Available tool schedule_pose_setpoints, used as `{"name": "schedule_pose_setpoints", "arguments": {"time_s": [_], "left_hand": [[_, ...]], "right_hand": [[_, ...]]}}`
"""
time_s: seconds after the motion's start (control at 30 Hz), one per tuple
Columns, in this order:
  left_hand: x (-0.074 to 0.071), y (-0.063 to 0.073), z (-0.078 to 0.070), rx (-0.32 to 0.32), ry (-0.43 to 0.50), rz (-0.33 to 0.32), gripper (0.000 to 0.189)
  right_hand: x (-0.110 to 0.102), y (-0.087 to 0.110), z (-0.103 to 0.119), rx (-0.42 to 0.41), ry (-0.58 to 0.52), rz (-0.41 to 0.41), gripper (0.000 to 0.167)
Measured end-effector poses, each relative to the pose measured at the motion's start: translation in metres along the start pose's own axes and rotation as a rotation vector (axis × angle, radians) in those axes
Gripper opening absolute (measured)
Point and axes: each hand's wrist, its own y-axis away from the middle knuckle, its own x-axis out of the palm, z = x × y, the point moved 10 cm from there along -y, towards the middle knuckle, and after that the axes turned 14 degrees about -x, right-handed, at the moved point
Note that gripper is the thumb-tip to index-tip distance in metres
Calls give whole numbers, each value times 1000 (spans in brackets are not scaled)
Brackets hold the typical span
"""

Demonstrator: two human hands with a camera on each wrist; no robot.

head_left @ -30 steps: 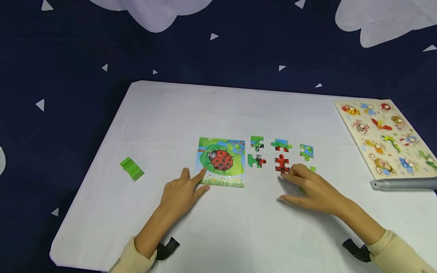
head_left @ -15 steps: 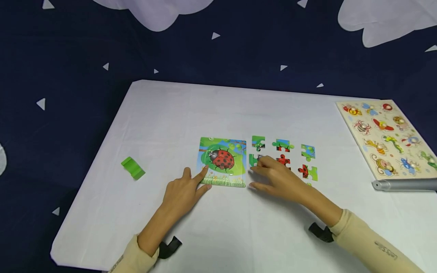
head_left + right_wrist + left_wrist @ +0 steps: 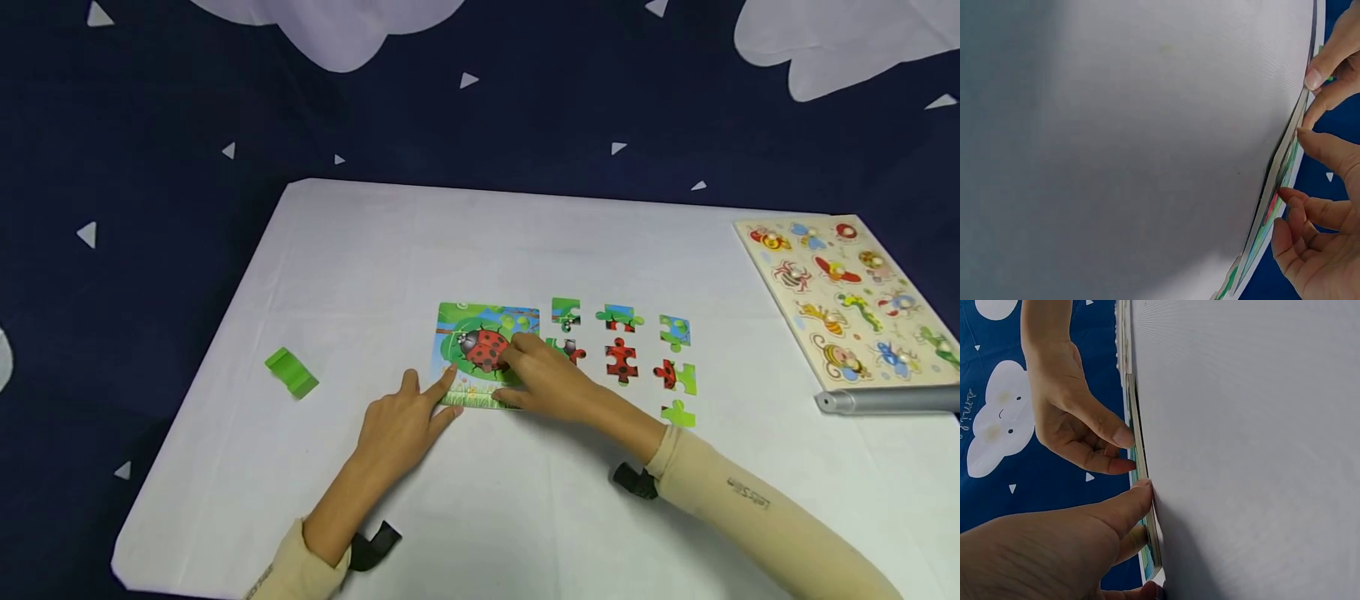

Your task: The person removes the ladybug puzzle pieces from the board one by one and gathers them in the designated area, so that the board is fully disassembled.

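Observation:
In the head view a square ladybird puzzle board (image 3: 480, 321) lies on the white table. My left hand (image 3: 401, 433) rests at its lower left corner, index finger extended on top and thumb at the near edge. Over the right part of the board is my right hand (image 3: 555, 383), fingers bent down onto it with thumb and index apart. No piece shows in its grasp. The left wrist view shows both hands at the thin edge of the board (image 3: 1137, 459), seen low from the side. To the right lie loose puzzle pieces, among them a red one (image 3: 621, 360).
A pegged insect board (image 3: 855, 304) stands at the far right, with a grey tube (image 3: 885, 401) along its near edge. A crumpled green strip (image 3: 292, 372) lies left. A black band (image 3: 636, 481) is on my right wrist. Dark patterned cloth (image 3: 420, 117) lies beyond the table.
My right hand has moved left, from beside the right-hand loose pieces, past the others, onto the ladybird board. My left hand has stayed at the board's corner.

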Motion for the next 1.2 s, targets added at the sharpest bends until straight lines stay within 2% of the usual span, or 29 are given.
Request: {"name": "schedule_pose_setpoints", "arguments": {"time_s": [0.3,0.5,0.67,0.87,1.2], "left_hand": [[-1,1,-1,5,9,-5,52],[-2,1,-2,14,3,-15,52],[0,1,-1,9,3,-7,51],[1,1,-1,6,6,5,51],[0,1,0,7,21,-11,51]], "right_hand": [[1,-4,0,-2,12,10,39],[-3,-5,3,-42,60,-39,38],[-7,-5,11,-99,142,-92,30],[-8,-4,10,-96,164,-101,28],[-27,14,2,-79,160,-161,33]]}}
